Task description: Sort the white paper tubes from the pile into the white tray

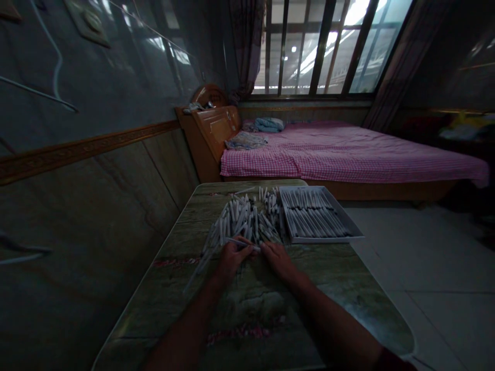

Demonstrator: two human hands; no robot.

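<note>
My left hand (231, 256) is closed on a slim pale pen (256, 248), which lies across the fingers and points to the right. My right hand (277, 256) meets the pen's right end, its fingers pinched together there; any small part between them is too dim to make out. Just beyond both hands spreads a loose pile of whitish pens and pen parts (235, 216). To the right of the pile, a shallow white box (350, 224) holds two rows of pens (315, 216) laid side by side.
All of this rests on a marble-patterned table (247, 304) with rounded corners. A tiled wall (127, 206) runs along the left. Behind the table stands a bed (328, 149) with a pink checked sheet and a wooden headboard (216, 129). Pale floor tiles (417, 257) show on the right.
</note>
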